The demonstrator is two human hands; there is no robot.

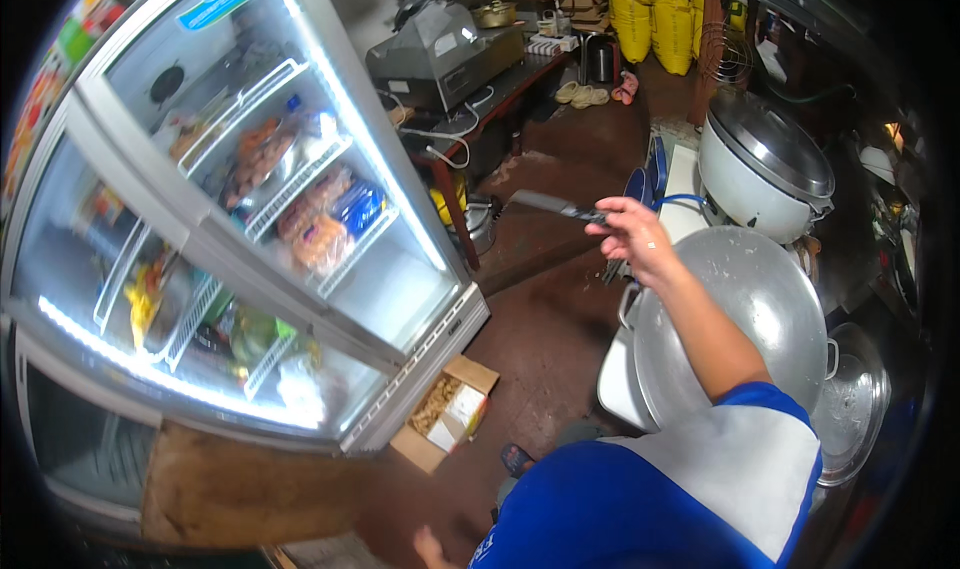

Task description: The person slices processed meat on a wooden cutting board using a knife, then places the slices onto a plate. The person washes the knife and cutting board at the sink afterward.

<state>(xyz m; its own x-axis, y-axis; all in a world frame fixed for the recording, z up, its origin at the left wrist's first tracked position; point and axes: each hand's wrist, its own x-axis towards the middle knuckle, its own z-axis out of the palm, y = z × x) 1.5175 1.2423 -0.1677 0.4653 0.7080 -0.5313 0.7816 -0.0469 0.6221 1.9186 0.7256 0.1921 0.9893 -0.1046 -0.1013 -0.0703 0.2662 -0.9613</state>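
Note:
My right hand grips the dark handle of a kitchen knife. Its broad grey blade points left, over the reddish-brown floor. Below my outstretched forearm is a large aluminium wok with loop handles, partly covered by the arm. Just beyond my wrist, to the right, stands a big white rice cooker with a metal lid. Only a small part of my left hand shows low at the bottom edge; whether it holds something cannot be made out.
A lit glass-door refrigerator with bagged food fills the left. At its base sits an open cardboard box of brown lumps. A wooden board lies lower left. Farther back are a bench with a machine, yellow sacks and shoes.

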